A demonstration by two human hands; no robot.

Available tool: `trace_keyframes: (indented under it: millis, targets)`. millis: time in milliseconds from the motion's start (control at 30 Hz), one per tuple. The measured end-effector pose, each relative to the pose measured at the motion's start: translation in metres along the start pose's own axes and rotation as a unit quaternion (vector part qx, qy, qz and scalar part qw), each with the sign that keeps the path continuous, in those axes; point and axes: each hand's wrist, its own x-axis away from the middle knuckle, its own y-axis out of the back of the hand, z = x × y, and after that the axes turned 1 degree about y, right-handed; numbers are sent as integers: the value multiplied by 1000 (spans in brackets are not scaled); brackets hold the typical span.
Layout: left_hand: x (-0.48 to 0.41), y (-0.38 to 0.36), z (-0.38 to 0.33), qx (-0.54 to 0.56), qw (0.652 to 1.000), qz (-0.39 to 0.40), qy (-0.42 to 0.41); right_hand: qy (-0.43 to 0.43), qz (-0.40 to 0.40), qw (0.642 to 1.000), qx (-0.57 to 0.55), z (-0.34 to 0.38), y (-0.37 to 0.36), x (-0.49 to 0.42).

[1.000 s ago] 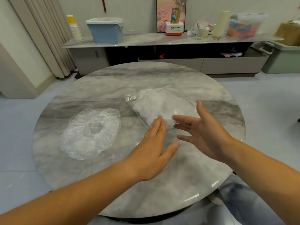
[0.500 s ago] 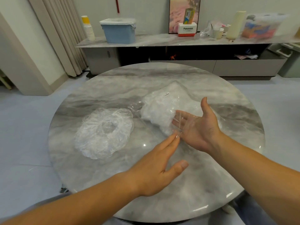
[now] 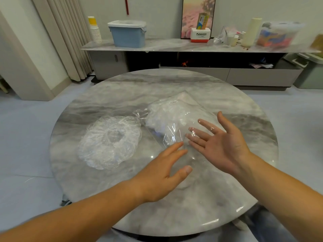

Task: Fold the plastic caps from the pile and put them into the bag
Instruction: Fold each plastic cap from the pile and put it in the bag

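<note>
I note: cap pile (image 3: pixel 108 142) lies left of both hands, w/ L hand (image 3: pixel 164 172) nearer. It's palm down at clear bag (image 3: pixel 171 117) mouth, fingers straight, close together. R hand (image 3: pixel 222 144) is palm up, fingers splayed, seemingly under bag film. Bag lies diagonal, mouth toward me. Marble table (image 3: pixel 192 206) has bare room nr front edge.

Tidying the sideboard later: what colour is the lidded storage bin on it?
The storage bin is light blue with a white lid, shown best in the head view.
</note>
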Motion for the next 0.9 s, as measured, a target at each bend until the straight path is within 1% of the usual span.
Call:
trace_keyframes:
  millis: [67,133,200,233,267,300,333,400,467,500,533,567,633,667,733,833,900]
  targets:
    - [1,1,3,5,1000,-12,-12,-3,2,1000,24,0,5,10]
    - [5,5,3,15,999,-28,-18,21,-18,995,94,0,7,19]
    - [11,12,6,23,999,-46,-17,88,-73,973,199,-1,4,28]
    - [15,15,9,17,998,-59,-11,131,-97,955,247,-2,0,34]
    - [20,20,13,5,997,-75,0,176,-101,936,287,-4,-5,39]
    - [24,25,19,-10,995,-93,17,220,-87,918,319,-7,-11,45]
    - [29,31,27,-26,993,-109,42,257,-52,901,346,-11,-18,49]
    - [39,44,44,-71,983,-140,94,292,45,867,402,-25,-32,57]
    - [51,56,60,-140,970,-148,133,267,118,829,477,-44,-42,58]
    - [56,59,67,-176,963,-138,149,243,146,804,523,-54,-46,57]
    - [60,62,75,-201,957,-124,167,218,172,771,573,-63,-51,55]
    - [64,64,81,-210,954,-110,183,198,198,730,623,-73,-54,53]
    - [69,64,90,-207,954,-96,195,164,231,650,705,-88,-57,49]
    - [70,64,94,-209,954,-94,191,149,236,625,729,-94,-58,46]
    - [69,64,99,-225,952,-109,176,131,228,599,756,-101,-58,41]
    - [68,63,105,-255,948,-129,143,118,200,593,771,-104,-55,32]
    - [69,64,105,-250,953,-111,131,126,183,583,781,-101,-51,28]
